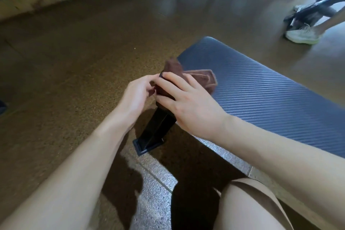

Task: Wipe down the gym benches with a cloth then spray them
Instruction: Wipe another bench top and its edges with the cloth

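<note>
A dark blue ribbed gym bench pad runs from the centre to the right edge. A brown cloth lies bunched over the pad's near left edge. My right hand lies on the cloth with its fingers curled over it. My left hand pinches the cloth's left side at the bench edge. No spray bottle is in view.
The bench's black leg and foot stand on the brown speckled floor under my hands. Another person's white shoe and black equipment frame are at the upper right. My knee is at the bottom right.
</note>
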`<state>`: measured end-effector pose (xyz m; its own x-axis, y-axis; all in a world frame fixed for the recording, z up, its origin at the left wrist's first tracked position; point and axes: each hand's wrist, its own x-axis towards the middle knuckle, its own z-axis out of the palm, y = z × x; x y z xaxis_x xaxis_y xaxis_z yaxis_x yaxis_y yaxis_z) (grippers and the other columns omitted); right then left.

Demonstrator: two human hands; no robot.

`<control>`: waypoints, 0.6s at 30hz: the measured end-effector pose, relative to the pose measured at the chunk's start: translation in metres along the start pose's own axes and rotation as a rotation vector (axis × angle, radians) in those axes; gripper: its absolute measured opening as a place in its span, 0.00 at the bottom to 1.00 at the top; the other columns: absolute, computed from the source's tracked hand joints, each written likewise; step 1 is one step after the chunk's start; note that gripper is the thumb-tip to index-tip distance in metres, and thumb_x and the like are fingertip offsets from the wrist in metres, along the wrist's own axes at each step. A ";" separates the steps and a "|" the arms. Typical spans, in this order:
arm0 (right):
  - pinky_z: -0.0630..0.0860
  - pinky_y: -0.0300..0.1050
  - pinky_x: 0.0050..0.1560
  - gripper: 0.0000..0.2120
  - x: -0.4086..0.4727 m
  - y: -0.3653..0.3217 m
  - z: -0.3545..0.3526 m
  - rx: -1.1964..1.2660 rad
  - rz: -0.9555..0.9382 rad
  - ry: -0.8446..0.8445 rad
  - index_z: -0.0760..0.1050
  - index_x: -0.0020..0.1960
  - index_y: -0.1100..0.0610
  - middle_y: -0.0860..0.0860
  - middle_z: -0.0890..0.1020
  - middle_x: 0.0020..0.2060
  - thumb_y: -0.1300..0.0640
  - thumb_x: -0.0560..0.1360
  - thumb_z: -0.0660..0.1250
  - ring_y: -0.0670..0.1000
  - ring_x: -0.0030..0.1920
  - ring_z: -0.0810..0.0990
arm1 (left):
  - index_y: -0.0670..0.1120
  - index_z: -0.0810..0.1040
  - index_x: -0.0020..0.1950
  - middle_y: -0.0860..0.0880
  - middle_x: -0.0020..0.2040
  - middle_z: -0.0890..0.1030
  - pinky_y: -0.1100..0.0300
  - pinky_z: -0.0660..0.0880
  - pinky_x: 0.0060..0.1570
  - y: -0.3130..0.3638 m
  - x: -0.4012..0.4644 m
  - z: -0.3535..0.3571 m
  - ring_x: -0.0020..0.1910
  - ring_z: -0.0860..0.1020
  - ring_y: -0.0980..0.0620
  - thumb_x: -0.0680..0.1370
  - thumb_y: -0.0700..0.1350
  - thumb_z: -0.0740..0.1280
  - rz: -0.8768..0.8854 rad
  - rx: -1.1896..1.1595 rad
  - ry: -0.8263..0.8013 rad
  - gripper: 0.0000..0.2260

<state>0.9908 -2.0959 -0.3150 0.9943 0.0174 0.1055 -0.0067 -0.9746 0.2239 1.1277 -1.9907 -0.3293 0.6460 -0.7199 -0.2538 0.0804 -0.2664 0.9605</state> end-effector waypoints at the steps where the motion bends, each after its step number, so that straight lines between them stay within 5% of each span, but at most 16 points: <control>1: 0.64 0.65 0.75 0.24 0.010 -0.002 -0.001 0.004 0.015 0.010 0.76 0.72 0.54 0.57 0.66 0.78 0.57 0.76 0.69 0.62 0.80 0.58 | 0.55 0.81 0.60 0.55 0.59 0.82 0.53 0.70 0.71 0.001 -0.002 0.001 0.64 0.77 0.57 0.85 0.42 0.55 -0.026 -0.104 0.025 0.16; 3: 0.64 0.65 0.75 0.25 0.008 -0.003 -0.001 -0.006 0.025 0.000 0.75 0.73 0.54 0.57 0.65 0.79 0.57 0.75 0.69 0.62 0.80 0.58 | 0.54 0.80 0.57 0.55 0.57 0.82 0.53 0.68 0.74 0.002 -0.005 0.002 0.66 0.76 0.55 0.86 0.46 0.52 -0.030 -0.170 0.037 0.17; 6: 0.61 0.65 0.76 0.25 -0.058 0.000 0.000 -0.050 0.007 -0.031 0.73 0.74 0.55 0.58 0.62 0.81 0.60 0.77 0.60 0.62 0.81 0.57 | 0.49 0.77 0.71 0.51 0.69 0.79 0.54 0.66 0.75 0.001 -0.006 0.005 0.70 0.74 0.54 0.87 0.47 0.46 0.015 -0.079 -0.013 0.23; 9: 0.59 0.65 0.77 0.27 -0.134 0.011 0.001 -0.057 0.007 -0.045 0.73 0.75 0.55 0.58 0.62 0.81 0.61 0.78 0.53 0.63 0.80 0.60 | 0.47 0.77 0.72 0.51 0.70 0.79 0.52 0.65 0.77 0.003 -0.003 0.006 0.70 0.75 0.54 0.86 0.48 0.46 -0.007 -0.085 0.021 0.23; 13: 0.60 0.66 0.78 0.25 -0.121 0.019 0.007 -0.035 -0.036 -0.018 0.72 0.76 0.54 0.57 0.61 0.82 0.60 0.79 0.62 0.62 0.81 0.58 | 0.48 0.79 0.68 0.50 0.69 0.79 0.52 0.65 0.77 0.002 0.000 0.011 0.70 0.75 0.53 0.78 0.57 0.51 -0.001 -0.101 0.058 0.27; 18: 0.62 0.62 0.77 0.27 -0.029 0.024 0.011 0.061 -0.066 0.064 0.72 0.76 0.54 0.58 0.65 0.79 0.56 0.78 0.69 0.61 0.80 0.60 | 0.49 0.80 0.67 0.52 0.66 0.81 0.54 0.66 0.75 -0.009 0.002 0.012 0.67 0.76 0.57 0.87 0.50 0.41 0.024 -0.138 0.077 0.27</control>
<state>0.9632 -2.1224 -0.3236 0.9834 0.0943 0.1549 0.0669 -0.9826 0.1735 1.1194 -1.9971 -0.3396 0.7050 -0.6723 -0.2258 0.1640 -0.1552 0.9742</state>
